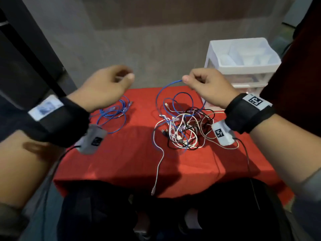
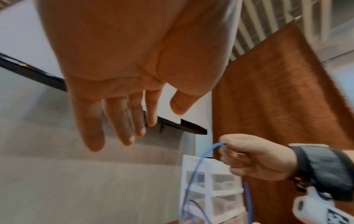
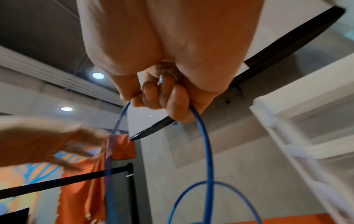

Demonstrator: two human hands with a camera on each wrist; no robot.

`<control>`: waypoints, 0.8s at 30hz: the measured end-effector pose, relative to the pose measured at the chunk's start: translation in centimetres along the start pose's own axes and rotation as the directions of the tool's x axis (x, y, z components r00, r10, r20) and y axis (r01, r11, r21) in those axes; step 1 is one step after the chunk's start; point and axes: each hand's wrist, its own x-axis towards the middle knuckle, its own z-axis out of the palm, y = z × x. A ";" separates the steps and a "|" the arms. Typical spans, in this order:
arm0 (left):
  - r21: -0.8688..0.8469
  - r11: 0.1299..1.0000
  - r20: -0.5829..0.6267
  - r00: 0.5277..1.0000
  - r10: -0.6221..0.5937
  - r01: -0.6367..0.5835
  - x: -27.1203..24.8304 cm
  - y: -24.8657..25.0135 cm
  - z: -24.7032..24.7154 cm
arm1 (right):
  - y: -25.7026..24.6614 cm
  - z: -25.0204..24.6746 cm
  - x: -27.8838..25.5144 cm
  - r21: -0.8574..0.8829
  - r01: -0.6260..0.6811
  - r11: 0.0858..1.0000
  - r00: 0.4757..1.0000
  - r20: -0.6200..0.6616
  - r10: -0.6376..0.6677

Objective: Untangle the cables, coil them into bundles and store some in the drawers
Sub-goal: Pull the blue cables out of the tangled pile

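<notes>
right hand (image 1: 206, 86) lifting a blue cable (image 1: 160, 94) above the red cloth (image 1: 121, 162).
the thin blue cable rises in a loop from a tangle of white, black and blue cables (image 1: 184, 129) at 3 o'clock on the cloth; a loose blue coil (image 1: 112, 113) lies at 10 o'clock, and white drawers (image 1: 243, 63) stand at 1 o'clock. right-hand fingers curl around the cable, thumb pinching it. the left hand (image 1: 104, 86) hovers raised, fingers relaxed and nearly straight, holding nothing.

Matt red cloth (image 1: 121, 164) on table, translucent white plastic drawers (image 1: 243, 66), smooth blue rubbery cable (image 1: 161, 94)
</notes>
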 end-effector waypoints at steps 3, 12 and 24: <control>-0.069 0.968 0.139 0.959 0.248 -0.241 0.1 5.0 3.4 | -2.1 1.6 0.4 -0.034 0.070 0.997 0.996 0.058 -0.068; 0.085 0.966 0.111 0.966 0.233 -0.243 1.1 3.1 2.2 | 1.1 -0.6 -2.2 -0.126 -0.020 0.992 0.993 0.109 0.034; 0.117 0.987 -0.018 0.994 -0.106 0.107 0.9 -5.5 -1.3 | 6.5 -0.7 -2.4 -0.096 -0.206 0.974 0.977 -0.075 0.199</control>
